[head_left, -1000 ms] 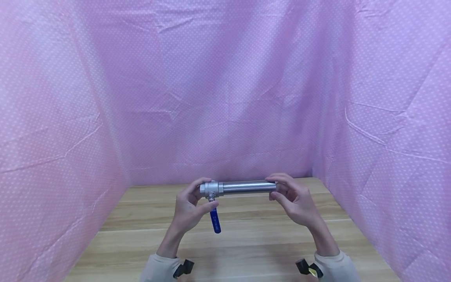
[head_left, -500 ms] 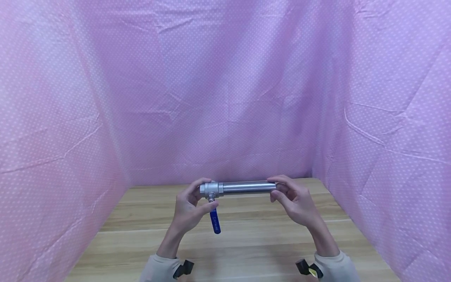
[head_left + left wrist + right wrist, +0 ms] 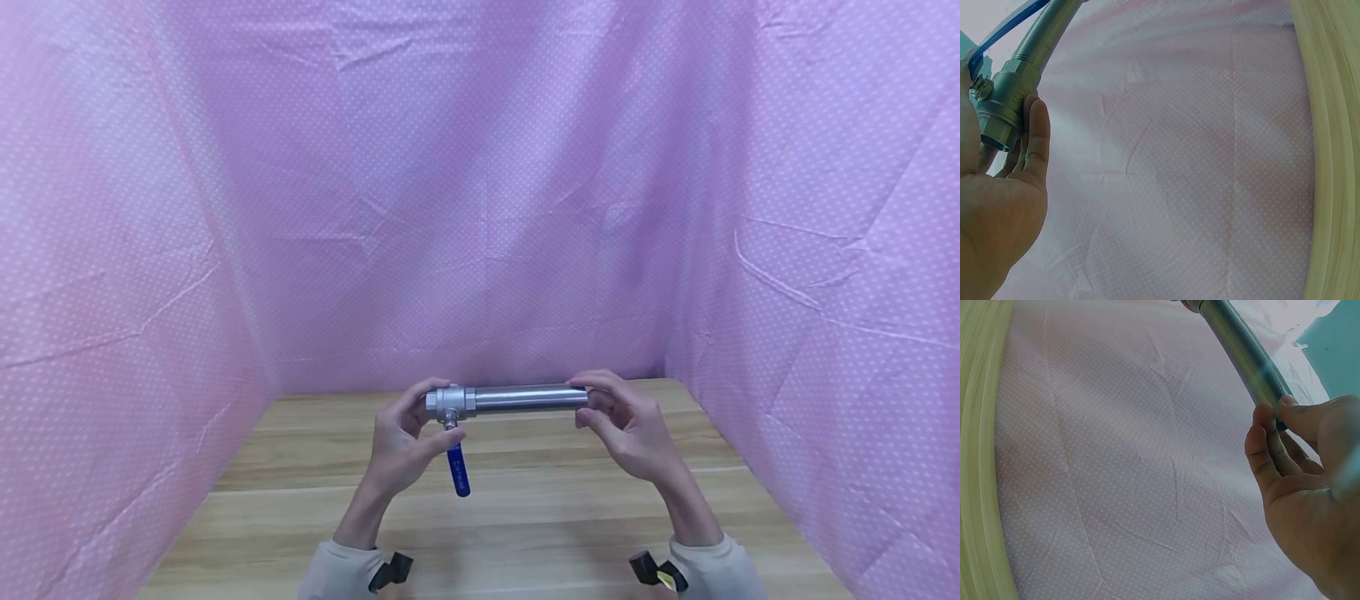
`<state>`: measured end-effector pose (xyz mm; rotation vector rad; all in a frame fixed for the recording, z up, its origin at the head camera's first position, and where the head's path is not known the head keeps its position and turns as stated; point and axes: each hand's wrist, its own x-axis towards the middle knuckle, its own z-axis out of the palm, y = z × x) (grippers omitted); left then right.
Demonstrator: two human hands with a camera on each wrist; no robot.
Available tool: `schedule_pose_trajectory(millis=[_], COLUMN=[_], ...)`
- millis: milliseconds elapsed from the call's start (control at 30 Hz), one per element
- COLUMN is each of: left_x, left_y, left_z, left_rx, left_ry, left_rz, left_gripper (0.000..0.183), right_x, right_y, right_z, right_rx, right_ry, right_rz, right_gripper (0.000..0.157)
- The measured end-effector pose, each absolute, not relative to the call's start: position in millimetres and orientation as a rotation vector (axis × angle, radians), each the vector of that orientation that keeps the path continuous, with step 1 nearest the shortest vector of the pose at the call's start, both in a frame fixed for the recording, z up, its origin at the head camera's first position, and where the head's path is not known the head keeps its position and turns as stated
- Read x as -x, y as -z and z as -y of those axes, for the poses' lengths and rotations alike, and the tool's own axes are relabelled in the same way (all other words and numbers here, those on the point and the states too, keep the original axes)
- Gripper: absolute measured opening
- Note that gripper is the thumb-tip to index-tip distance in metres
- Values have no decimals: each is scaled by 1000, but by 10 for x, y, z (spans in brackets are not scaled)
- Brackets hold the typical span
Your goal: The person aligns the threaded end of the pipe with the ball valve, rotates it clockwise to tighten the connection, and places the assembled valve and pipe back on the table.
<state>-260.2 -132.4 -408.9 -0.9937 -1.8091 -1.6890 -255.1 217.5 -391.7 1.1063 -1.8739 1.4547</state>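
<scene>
A steel ball valve (image 3: 452, 402) with a blue lever handle (image 3: 458, 472) is joined to a shiny metal pipe (image 3: 531, 398), which runs level to the right. My left hand (image 3: 399, 442) grips the valve body, fingers behind it and thumb by the base of the lever. In the left wrist view the open hexagonal end of the ball valve (image 3: 1010, 100) faces the palm. At the far end of the pipe (image 3: 1244, 353), my right hand (image 3: 633, 429) pinches the tip between thumb and fingers. Both hands hold the assembly up over the table.
Below lies a wooden table (image 3: 510, 517) with light grain. Pink dotted cloth (image 3: 480, 208) hangs at the back and along both sides. Black wrist mounts (image 3: 392, 572) sit at the cuffs of the pale sleeves (image 3: 341, 573).
The right fingers have shifted very slightly at the pipe's end. The valve, pipe and left hand stay where they were.
</scene>
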Motion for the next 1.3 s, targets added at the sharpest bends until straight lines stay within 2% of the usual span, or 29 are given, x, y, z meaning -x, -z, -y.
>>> schedule_pose_trajectory(millis=[467, 767, 1000, 1300], left_x=[2608, 2603, 2614, 2627], left_y=[4093, 4096, 4103, 4114], left_z=[1312, 1314, 1309, 1307], left_rx=[1014, 992, 983, 1008], left_ry=[1667, 1677, 1685, 1686], left_rz=[1795, 1811, 1817, 1804], left_gripper=[66, 66, 67, 66], right_x=[2569, 2562, 2579, 2587], right_y=[3914, 3932, 3936, 3937], right_z=[-2172, -2188, -2183, -2183], right_rx=[-1086, -1062, -1108, -1098], right_ry=[-1392, -1396, -1446, -1383], right_rz=[1879, 1934, 1860, 1876], right_gripper=[40, 41, 51, 47])
